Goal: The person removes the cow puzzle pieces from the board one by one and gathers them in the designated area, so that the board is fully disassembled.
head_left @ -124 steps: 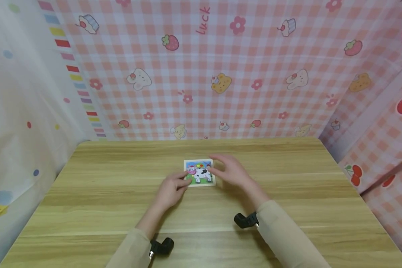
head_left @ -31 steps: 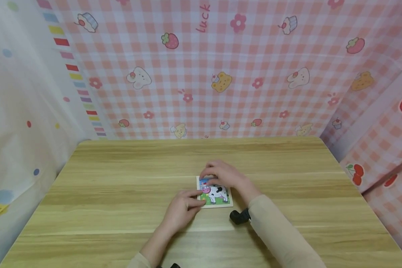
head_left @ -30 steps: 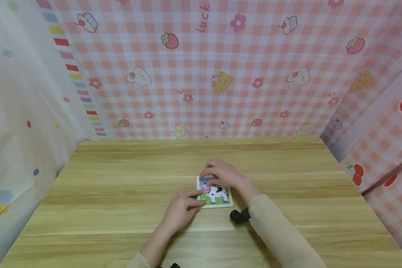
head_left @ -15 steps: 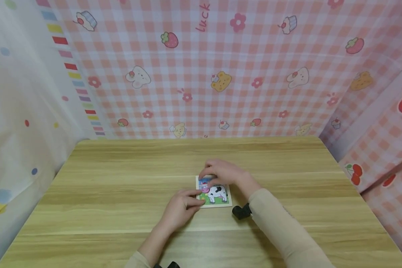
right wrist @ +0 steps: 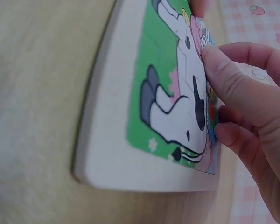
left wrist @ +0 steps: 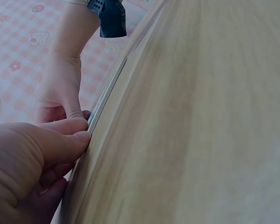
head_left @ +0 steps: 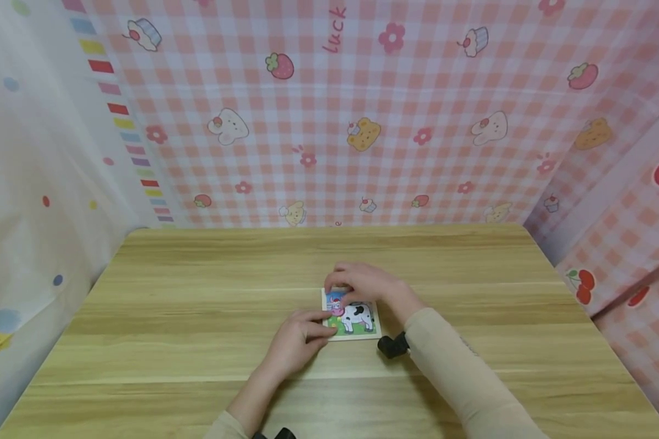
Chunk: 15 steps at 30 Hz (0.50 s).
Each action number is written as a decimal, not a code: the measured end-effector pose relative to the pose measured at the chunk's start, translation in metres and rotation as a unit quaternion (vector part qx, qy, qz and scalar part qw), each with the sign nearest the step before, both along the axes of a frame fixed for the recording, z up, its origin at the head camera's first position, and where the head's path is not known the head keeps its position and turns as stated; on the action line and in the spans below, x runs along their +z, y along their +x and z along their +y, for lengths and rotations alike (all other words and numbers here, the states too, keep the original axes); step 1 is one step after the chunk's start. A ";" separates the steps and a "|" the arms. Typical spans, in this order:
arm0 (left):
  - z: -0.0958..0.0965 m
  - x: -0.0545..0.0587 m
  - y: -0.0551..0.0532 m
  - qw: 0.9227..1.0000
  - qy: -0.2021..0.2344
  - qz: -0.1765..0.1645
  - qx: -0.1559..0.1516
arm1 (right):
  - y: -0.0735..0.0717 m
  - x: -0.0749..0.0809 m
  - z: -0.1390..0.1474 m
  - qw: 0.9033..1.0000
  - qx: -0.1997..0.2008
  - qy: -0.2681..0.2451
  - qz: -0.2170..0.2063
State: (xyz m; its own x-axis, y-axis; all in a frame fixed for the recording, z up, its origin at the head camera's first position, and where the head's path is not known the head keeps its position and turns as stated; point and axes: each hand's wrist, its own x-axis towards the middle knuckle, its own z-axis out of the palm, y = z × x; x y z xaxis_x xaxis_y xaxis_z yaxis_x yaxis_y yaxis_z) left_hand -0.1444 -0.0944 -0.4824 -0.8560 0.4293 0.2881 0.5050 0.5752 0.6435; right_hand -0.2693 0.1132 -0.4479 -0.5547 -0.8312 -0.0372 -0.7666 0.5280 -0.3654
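A square wooden jigsaw puzzle (head_left: 358,318) lies flat on the table, its picture a white cow with black patches on green grass under blue sky. My left hand (head_left: 295,342) holds its left edge; in the left wrist view the thumb and forefinger tips are close together there. From the far side, my right hand (head_left: 365,283) curls over the upper left part. The right wrist view shows its thumb (right wrist: 224,72) on the picture and other fingertips by the far edge. Seams between pieces show faintly. The right fingers hide part of the sky.
The puzzle rests on a wood-grain table (head_left: 170,317). A pink checked curtain (head_left: 318,110) hangs behind the table, with a white dotted one (head_left: 44,152) at the left. A black camera (head_left: 393,346) is worn at the right wrist.
Since the oldest frame, the puzzle and both hands have come nearer and to the right. My right hand has gone from the puzzle's right side to its upper left. Lately the hands barely move.
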 end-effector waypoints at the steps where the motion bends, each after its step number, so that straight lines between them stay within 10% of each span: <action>1: 0.000 0.000 0.000 1.000 0.000 0.001 0.000 | 0.001 0.000 0.000 1.000 -0.001 -0.004 -0.001; 15: -0.001 -0.001 -0.001 1.000 0.006 0.004 -0.005 | 0.009 -0.009 0.004 0.996 -0.045 -0.075 -0.019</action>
